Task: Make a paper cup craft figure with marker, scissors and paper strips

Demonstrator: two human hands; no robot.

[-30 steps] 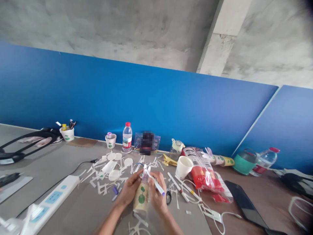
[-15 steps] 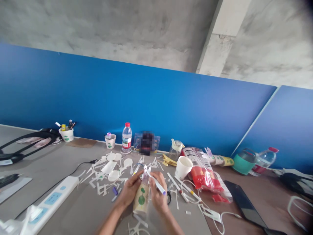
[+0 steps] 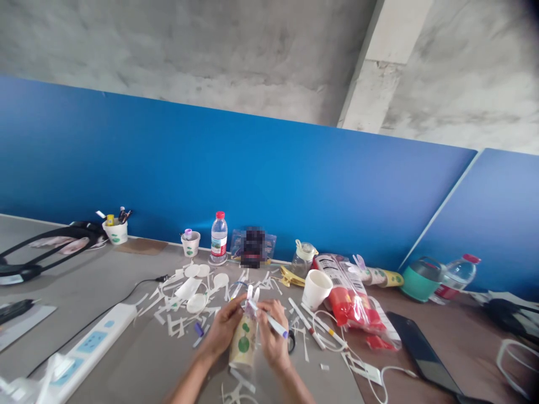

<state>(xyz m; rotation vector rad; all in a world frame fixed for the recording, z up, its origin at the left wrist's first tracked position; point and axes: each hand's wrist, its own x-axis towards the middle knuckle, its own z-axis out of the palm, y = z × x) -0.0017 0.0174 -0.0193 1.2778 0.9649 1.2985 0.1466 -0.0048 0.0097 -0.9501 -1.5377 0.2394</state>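
Note:
A pale paper cup piece with green leaf prints (image 3: 243, 343) lies between my hands, a white and purple ear-like part (image 3: 250, 303) at its far end. My left hand (image 3: 226, 327) is closed on its left side near that end. In my right hand (image 3: 273, 331) is a white marker with a purple end (image 3: 277, 326), its other end against the ear-like part. A purple cap (image 3: 199, 329) rests on the table to the left of my left hand.
White paper scraps (image 3: 174, 322) surround the work. A water bottle (image 3: 218, 241), a white cup (image 3: 316, 289) and a red snack bag (image 3: 349, 292) stand behind. Markers (image 3: 307, 322) lie at right, a power strip (image 3: 90, 342) at left, a phone (image 3: 421, 350) far right.
The marker in my right hand has shifted slightly, its near end down and to the right, its far end left onto the ear-like part. My left hand has hardly moved.

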